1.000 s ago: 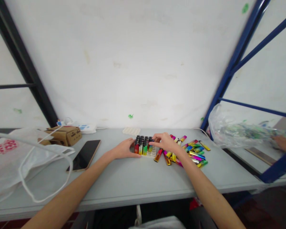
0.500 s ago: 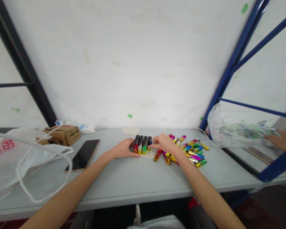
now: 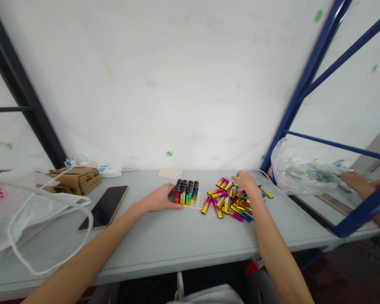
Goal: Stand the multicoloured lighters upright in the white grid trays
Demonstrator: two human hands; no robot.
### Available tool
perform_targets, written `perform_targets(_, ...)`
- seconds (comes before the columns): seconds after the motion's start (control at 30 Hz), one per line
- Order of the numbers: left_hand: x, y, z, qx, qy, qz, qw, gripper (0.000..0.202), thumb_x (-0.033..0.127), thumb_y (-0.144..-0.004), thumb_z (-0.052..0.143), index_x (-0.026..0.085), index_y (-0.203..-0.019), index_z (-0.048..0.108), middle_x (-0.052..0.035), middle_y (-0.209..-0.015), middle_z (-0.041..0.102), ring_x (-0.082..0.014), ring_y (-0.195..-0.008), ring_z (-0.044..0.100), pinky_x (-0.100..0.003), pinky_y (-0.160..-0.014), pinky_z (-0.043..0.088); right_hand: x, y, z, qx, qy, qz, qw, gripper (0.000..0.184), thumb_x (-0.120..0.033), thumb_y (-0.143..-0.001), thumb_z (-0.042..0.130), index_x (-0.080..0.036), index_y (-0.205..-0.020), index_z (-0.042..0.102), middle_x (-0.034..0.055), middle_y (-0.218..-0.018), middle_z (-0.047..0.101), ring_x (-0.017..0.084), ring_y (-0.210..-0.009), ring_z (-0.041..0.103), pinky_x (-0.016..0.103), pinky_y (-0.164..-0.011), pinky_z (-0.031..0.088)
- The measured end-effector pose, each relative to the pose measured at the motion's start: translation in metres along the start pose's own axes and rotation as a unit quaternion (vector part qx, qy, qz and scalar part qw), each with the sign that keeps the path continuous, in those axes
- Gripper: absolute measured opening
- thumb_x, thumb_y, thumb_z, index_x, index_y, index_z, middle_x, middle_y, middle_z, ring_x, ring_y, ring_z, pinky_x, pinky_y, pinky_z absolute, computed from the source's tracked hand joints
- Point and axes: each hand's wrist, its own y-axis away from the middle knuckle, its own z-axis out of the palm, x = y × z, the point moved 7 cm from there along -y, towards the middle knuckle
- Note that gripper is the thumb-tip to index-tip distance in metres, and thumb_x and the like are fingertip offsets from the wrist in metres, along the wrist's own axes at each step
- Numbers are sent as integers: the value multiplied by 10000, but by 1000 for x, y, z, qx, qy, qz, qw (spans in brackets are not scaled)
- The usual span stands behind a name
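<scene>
My left hand is curled round the left end of a white tray, thumb in front and fingers behind. Lighters with black tops stand upright in its left part, with red, white, green and blue bodies in the front rows. Bare sockets show at the tray's right end. My right hand is over the far right of a pile of shiny, multicoloured lighters lying loose on the table. Its fingers point left, slightly apart, close to the lighters, and I see nothing held in them.
Behind the lighters lies a second pale tray. To the left are a phone, a cardboard box, a plastic bag and a white cable. A blue frame post stands right; beyond it another person's hand touches a clear bag.
My right hand has moved from the tray to the right, over the loose lighters. A blue lighter now shows upright at the filled rows' right edge. My left hand stays at the tray.
</scene>
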Motion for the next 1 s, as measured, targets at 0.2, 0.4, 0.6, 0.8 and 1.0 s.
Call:
perform_targets(0.2,0,0,-1,6,3,1,1000,638,753,-641,732,184,-922,663,-74,-961,666,-286,-874,634,-360,-776,510,-10,3,18,-51,-12,13,999,611,-601,-968,468,-135,-1347,578,229,-1326,594,351,-1192,615,426,-954,480)
perform_targets(0.4,0,-1,0,-4,1,-8,1000,649,751,-637,729,184,-944,657,-85,-988,670,-290,-893,630,-362,-791,506,-16,8,17,-10,-8,11,1000,547,-548,-963,527,-141,-1319,610,233,-1355,527,343,-1177,602,416,-952,480)
perform_targets(0.6,-3,0,2,-2,0,-9,1000,657,769,-637,727,194,-947,651,-93,-996,669,-310,-915,632,-372,-786,508,-43,6,25,10,9,-66,998,596,-626,-965,463,-144,-1240,680,241,-1315,561,414,-1273,504,552,-1018,405)
perform_targets(0.8,-1,0,1,-5,5,-7,1000,666,761,-646,730,181,-964,654,-99,-1017,668,-303,-915,628,-373,-793,503,-52,-3,39,-16,-4,-86,996,545,-581,-908,608,-150,-1237,663,219,-1273,609,376,-1235,550,517,-997,422)
perform_targets(1.0,-2,0,2,-5,3,-1,1000,662,756,-656,734,173,-960,656,-103,-1022,662,-307,-934,626,-378,-808,506,-59,-8,35,29,-85,-167,982,442,-334,-882,710,-138,-1270,628,148,-1179,646,227,-1099,635,325,-982,447)
